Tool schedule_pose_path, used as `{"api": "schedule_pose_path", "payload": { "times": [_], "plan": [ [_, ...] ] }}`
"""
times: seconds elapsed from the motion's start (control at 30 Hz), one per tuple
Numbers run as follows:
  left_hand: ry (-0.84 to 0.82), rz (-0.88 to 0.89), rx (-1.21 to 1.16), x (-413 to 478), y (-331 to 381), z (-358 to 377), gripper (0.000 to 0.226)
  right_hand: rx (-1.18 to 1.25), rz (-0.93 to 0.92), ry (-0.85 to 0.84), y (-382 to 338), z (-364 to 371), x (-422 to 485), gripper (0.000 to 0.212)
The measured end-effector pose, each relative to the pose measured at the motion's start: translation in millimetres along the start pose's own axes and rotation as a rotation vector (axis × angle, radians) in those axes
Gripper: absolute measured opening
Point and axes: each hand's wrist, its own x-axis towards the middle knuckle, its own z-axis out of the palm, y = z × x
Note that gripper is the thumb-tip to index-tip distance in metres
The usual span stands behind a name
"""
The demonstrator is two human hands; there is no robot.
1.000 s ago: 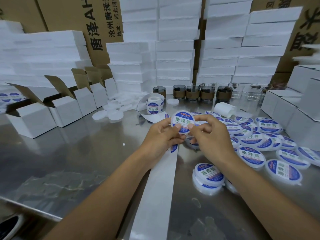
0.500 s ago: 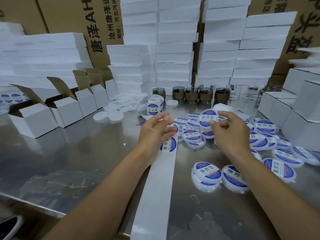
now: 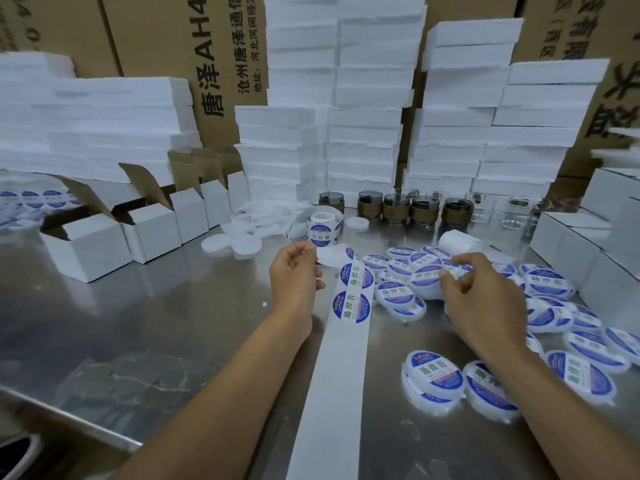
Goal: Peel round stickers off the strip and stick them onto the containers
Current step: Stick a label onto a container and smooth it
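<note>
The strip (image 3: 332,375) was pinched by the left hand (image 3: 292,275), its long axis running from those fingers (image 3: 304,251) toward the person. The next sticker (image 3: 356,275) lay just right of them, nearer that hand; a labelled container (image 3: 426,277) was gripped by the right hand (image 3: 485,299).

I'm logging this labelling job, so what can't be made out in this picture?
All in the head view.
White paper backing strip: near end cut off by the bottom edge.
Right hand: its curled fingers hide what they grip.
Open white cardboard boxes: walls hide the insides.
Round blue-and-white stickers on the strip: fine print too small.
</note>
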Motion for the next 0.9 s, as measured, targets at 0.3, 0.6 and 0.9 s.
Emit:
{"api": "schedule_pose_path", "payload": {
  "times": [0.3, 0.6, 0.9],
  "plan": [
    [0.081, 0.298, 0.783, 95, 15, -49, 0.022, -0.301, -0.187, -0.068, -8, 1, -1, 0.022],
    [-0.087, 0.307, 1.464, 139, 5, -86, 0.028, -0.376, -0.219, -0.084, -5, 6, 1, 0.016],
    [-0.141, 0.374, 1.134, 95, 18, -61, 0.026, -0.380, -0.245, -0.048, -2, 8, 1, 0.012]
  ]
}}
